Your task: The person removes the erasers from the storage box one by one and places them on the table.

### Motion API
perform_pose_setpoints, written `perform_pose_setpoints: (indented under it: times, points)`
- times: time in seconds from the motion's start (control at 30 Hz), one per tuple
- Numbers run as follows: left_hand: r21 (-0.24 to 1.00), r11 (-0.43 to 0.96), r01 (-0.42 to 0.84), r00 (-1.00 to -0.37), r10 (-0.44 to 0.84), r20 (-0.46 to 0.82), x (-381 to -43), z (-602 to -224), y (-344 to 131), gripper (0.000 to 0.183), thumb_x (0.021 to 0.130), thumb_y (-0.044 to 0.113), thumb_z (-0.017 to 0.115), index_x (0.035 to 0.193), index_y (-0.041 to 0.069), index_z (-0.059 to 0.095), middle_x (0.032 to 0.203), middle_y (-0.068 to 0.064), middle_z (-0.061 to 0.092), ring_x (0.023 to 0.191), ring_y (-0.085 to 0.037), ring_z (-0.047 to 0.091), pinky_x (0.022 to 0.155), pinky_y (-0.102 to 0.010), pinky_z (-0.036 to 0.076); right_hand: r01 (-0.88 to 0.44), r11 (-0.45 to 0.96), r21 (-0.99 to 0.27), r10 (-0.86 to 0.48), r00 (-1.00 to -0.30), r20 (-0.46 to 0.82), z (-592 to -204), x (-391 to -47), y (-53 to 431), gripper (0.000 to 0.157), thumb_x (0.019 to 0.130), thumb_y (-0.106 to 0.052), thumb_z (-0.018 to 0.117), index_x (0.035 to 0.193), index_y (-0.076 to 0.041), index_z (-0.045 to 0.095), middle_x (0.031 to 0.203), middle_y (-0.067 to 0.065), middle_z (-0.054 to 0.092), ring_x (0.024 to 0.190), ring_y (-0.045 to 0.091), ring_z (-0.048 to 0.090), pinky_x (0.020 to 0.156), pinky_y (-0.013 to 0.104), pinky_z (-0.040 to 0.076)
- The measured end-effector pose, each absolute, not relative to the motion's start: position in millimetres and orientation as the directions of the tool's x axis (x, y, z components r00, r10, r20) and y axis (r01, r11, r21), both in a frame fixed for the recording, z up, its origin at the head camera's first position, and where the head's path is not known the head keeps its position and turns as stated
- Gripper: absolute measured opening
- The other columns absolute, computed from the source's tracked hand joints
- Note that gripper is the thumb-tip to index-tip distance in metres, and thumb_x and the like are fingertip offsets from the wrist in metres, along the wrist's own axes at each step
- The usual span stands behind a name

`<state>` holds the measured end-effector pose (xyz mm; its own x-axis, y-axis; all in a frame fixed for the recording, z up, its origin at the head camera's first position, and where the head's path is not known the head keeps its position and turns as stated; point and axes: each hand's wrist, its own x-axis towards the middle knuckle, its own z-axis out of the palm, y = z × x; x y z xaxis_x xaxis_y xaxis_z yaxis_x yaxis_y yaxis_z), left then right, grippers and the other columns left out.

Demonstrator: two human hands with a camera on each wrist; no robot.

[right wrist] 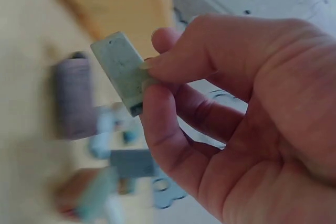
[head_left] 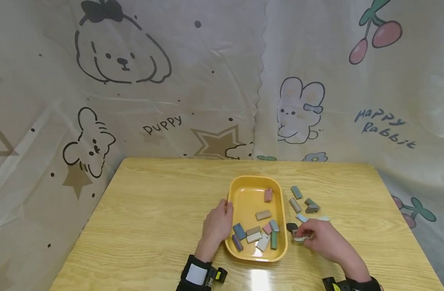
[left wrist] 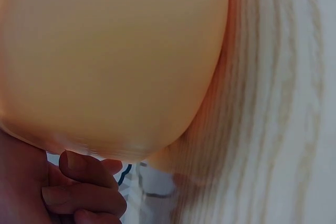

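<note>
From here, most of the pale green block (right wrist: 121, 72) is covered by the right hand (head_left: 324, 238), whose thumb and fingers are closed to a pinch on it. It is just beyond the right side of the yellow tray (head_left: 247, 206), near a dark block (head_left: 291, 227). Seen from the right wrist, its long axis slants from upper left to lower right, the far end free and the near one partly behind fingertips; the loose blocks beyond are blurred. In the head view it lies nearly crosswise. The left hand (head_left: 218, 224) has its fingers curled at the tray's left rim; how the thumb bears there is hard to make out. The tray's length points away from the person across the bench (head_left: 153, 210).
</note>
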<state>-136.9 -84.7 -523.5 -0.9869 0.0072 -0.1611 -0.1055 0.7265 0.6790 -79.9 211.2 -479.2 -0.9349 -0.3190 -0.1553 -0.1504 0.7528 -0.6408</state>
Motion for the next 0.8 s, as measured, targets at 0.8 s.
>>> perform_pose_setpoints:
  times: [0.8]
  points:
    - [0.687,0.716,-0.123,-0.983,0.008,-0.184,-136.5,-521.4,-85.3,0.044,0.103,0.043,0.028,0.119,0.012,0.055,0.066,-0.005,0.056,0.047,-0.018,0.052,0.043,-0.032,0.043,-0.370,0.766,-0.526,-0.462,-0.886,-0.050,-418.9,-113.6,133.1,0.022,0.079,-0.006,0.069,0.099,-0.014,0.069,0.084,-0.004,0.063,0.077,0.014,0.056,0.070,0.035,0.048]
